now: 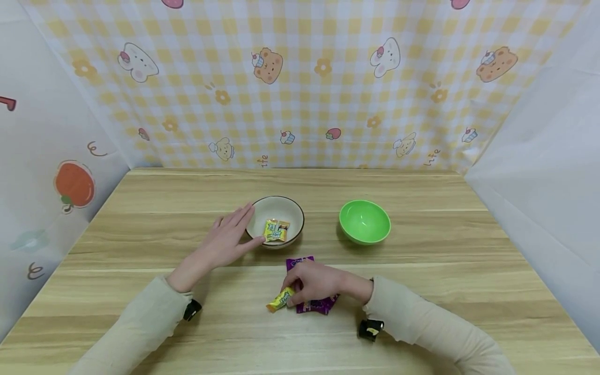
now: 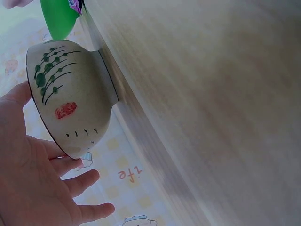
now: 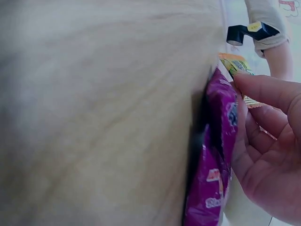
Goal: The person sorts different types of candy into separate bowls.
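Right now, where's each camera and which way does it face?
Head: worn there, facing forward and down at the table; left hand, right hand and sleeves show.
Left wrist: worn there, facing the painted bowl; left hand shows.
Right wrist: worn there, facing purple packets; right hand, left sleeve show.
Head and left wrist share the green bowl.

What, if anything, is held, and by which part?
The right hand pinches a yellow packet near one end; the left hand touches the white bowl's rim.

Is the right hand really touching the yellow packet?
Touching. The right wrist view shows it: the right hand pinches the yellow packet, with the thumb lying right on the wrapper.
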### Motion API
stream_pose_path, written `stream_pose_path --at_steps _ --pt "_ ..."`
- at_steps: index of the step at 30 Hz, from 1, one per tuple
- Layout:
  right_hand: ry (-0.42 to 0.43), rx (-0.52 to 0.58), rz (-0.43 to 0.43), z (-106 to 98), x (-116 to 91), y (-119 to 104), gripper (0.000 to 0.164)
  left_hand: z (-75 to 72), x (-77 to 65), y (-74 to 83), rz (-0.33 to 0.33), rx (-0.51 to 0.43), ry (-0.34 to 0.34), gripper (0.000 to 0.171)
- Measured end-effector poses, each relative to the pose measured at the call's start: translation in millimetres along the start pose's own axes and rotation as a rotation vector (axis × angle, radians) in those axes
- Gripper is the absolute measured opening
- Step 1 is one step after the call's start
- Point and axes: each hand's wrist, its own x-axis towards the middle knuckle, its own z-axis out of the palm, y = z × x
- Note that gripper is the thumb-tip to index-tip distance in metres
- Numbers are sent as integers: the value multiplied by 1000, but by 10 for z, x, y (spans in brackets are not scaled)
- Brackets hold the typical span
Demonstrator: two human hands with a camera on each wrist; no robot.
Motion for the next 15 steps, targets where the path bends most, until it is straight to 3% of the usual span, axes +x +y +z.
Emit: stream_pose_path --at_steps 10,15 --pt "-24 233 117 -86 -21 65 4 -5 4 5 -3 -3 -1 83" --pt "22 355 155 -152 -47 107 8 -10 2 11 -6 -4 -5 83"
